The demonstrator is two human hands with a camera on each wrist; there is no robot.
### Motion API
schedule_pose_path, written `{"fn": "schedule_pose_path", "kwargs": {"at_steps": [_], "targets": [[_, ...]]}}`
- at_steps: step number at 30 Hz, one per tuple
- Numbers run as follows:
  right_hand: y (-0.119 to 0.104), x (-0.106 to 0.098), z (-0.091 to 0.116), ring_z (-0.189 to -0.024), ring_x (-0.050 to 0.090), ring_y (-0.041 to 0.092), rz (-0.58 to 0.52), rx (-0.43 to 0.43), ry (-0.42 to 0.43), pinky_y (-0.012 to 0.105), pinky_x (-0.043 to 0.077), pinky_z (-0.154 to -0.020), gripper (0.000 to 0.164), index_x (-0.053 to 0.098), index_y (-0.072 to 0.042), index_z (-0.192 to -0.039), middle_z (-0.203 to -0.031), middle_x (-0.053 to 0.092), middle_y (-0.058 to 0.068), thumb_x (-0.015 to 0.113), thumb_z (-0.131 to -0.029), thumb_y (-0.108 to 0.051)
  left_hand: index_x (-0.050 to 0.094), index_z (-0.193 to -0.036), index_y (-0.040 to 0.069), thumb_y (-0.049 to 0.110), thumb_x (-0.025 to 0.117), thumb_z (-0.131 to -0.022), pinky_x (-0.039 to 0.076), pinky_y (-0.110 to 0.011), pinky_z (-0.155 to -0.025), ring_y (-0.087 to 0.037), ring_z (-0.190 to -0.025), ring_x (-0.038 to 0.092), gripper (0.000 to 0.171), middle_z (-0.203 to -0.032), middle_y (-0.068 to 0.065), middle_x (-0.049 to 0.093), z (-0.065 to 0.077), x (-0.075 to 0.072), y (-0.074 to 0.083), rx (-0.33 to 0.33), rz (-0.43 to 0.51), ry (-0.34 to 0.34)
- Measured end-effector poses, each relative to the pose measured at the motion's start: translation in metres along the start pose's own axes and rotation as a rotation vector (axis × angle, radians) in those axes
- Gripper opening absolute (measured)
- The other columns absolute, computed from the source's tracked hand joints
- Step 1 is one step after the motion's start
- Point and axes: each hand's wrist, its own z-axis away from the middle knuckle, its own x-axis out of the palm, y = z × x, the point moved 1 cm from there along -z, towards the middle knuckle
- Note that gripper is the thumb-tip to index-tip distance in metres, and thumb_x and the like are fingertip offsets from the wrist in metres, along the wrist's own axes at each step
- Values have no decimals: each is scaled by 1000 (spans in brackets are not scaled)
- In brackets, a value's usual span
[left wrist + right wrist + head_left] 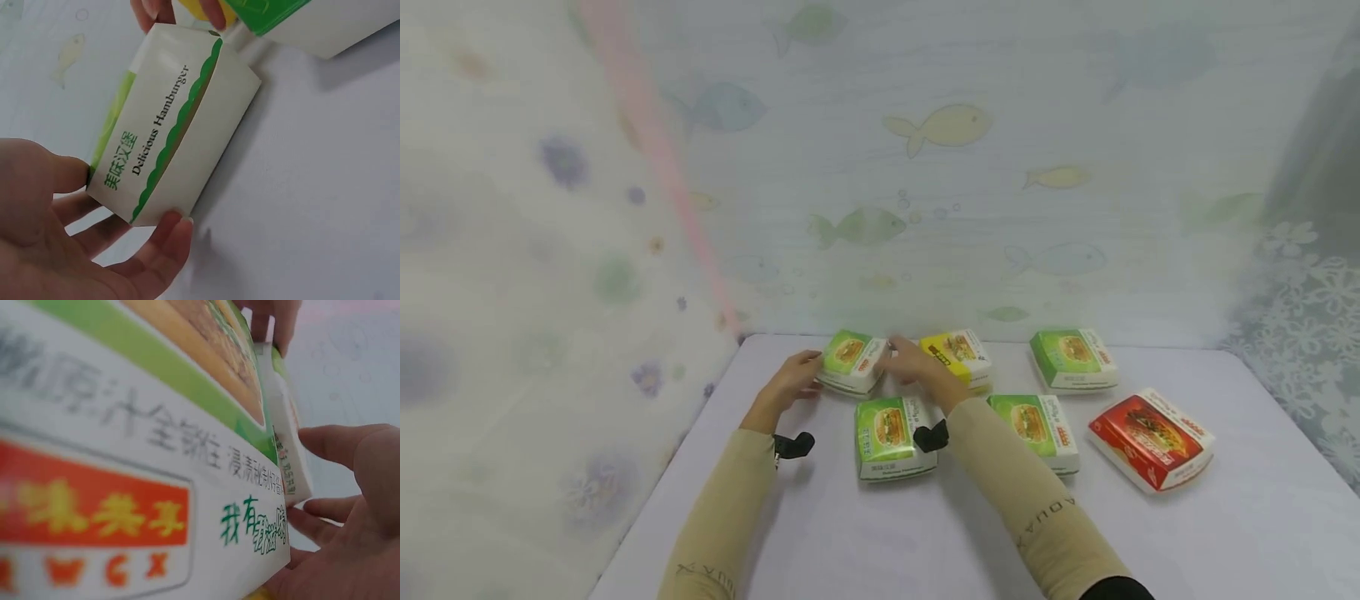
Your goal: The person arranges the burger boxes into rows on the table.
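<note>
Green-and-white cardboard hamburger box [850,354] at back left of white tabletop [820,533]; your left hand [792,377], right hand [916,363], half-closed, pinch opposite ends. Press lightly, evenly; mind yellow-and-white cardboard box [955,354] beside right hand.

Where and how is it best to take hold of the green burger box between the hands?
I would grip this green burger box by its two ends, left hand from the left, right hand from the right. A thumb above with fingers below may keep it closed, since the scalloped lid edge runs along the front wall.
</note>
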Motion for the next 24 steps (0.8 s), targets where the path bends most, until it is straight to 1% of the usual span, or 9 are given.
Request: {"fn": "schedule_pose_path", "kwargs": {"at_steps": [2,6,9,11,14,18,20,21,24], "targets": [[1,0,4,-143,41,36,54,6,9,49,44,-110,75,28,-3,-160,-165,30,18,64,-99,-25,38,-155,3,28,36,-112,52,-46,-101,-32,-115,58,50,-142,-21,51,-5,-1,2,-2,-5,-6],[1,0,13,-141,42,32,158,9,-8,47,41,-113,71,31,-3,-159,-162,35,17,62,-102,-30,38,-156,3,29,33,-113,50,-49,-104,-35,-123,55,51,-149,-21,48,-12,-2,6,25,-57,-7],[0,-2,20,-138,46,32,169,3,-10,47,41,-113,68,33,-2,-158,-160,39,18,60,-102,-30,36,-157,3,29,33,-113,50,-50,-104,-36,-124,54,52,-152,-21,46,-16,-1,10,44,-85,-17],[-3,-1,22,-139,46,32,173,-2,-16,47,40,-114,68,32,-1,-158,-161,38,19,59,-103,-29,37,-157,3,30,34,-113,51,-49,-102,-35,-124,55,52,-151,-21,47,-16,-4,11,57,-105,-13],[-4,-1,22,-147,36,33,190,7,-26,49,31,-120,71,28,-1,-160,-164,32,18,58,-102,-29,36,-157,3,32,35,-112,53,-48,-100,-37,-126,54,53,-153,-22,44,-17,-8,10,78,-140,-3],[-5,-2,14,-155,20,34,233,6,-35,49,18,-125,75,22,-2,-162,-168,23,17,55,-102,-31,28,-159,2,35,35,-112,51,-50,-103,-43,-135,48,58,-157,-27,36,-11,-7,10,100,-182,35],[-6,-2,8,-155,19,35,260,-10,-37,48,17,-126,75,21,-1,-162,-168,23,18,53,-102,-33,22,-160,0,37,35,-112,50,-50,-104,-43,-137,45,62,-157,-29,34,-4,-3,10,91,-186,50],[-7,-2,6,-154,22,36,274,-22,-41,48,18,-125,75,23,0,-161,-167,25,19,54,-101,-32,20,-160,-2,37,36,-111,50,-50,-104,-44,-136,46,64,-156,-30,35,0,-1,11,84,-177,49],[-6,-2,0,-143,42,37,292,-44,-67,49,30,-121,65,37,3,-153,-154,45,22,53,-101,-32,12,-159,-8,37,34,-111,52,-48,-101,-42,-129,51,69,-147,-33,41,10,9,11,57,-159,18]]}}
